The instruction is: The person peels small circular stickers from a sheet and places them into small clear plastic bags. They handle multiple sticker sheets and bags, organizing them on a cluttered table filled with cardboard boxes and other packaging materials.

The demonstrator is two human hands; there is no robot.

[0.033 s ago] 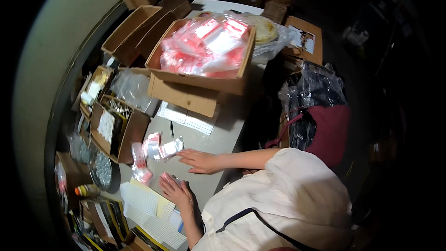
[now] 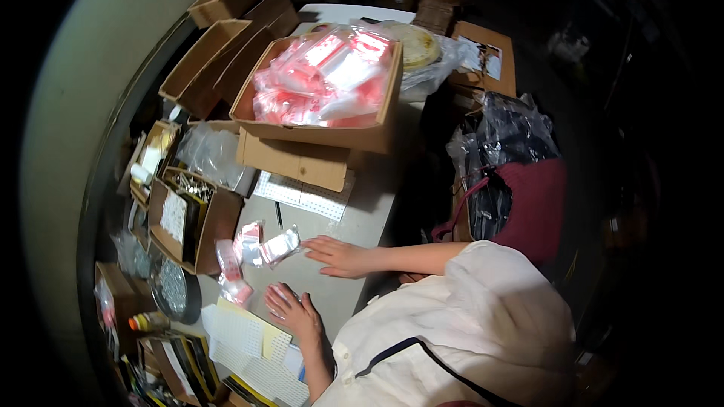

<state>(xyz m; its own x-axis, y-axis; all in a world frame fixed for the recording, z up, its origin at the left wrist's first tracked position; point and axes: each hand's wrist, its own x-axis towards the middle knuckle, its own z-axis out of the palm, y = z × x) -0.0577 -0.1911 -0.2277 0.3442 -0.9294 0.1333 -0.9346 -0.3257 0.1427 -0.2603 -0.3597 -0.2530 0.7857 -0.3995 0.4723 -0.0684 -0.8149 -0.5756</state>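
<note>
My left hand [image 2: 296, 315] lies palm down on the table, fingers stretched and a little apart. A small clear plastic packet shows partly beneath its fingers; the rest is hidden. My right hand [image 2: 337, 257] is held flat with fingers extended, holding nothing that I can see. Its fingertips are close to a silvery clear packet [image 2: 280, 247]. Beside that lie a pink-and-clear packet [image 2: 247, 241] and another pink packet [image 2: 235, 291], nearer my left hand. A dark pen [image 2: 278, 215] lies just beyond them.
A cardboard box [image 2: 317, 137] heaped with pink-and-clear zip bags [image 2: 324, 79] stands farther up the table. Along the left are a box of metal parts [image 2: 215, 230], a round dish of small silvery pieces [image 2: 172, 286] and printed sheets [image 2: 235, 332]. A maroon bag [image 2: 532, 207] is at the right.
My right hand has drawn slightly away from the silvery packet. The fingers of my left hand lie flatter and wider apart. The whole view has shifted slightly.
</note>
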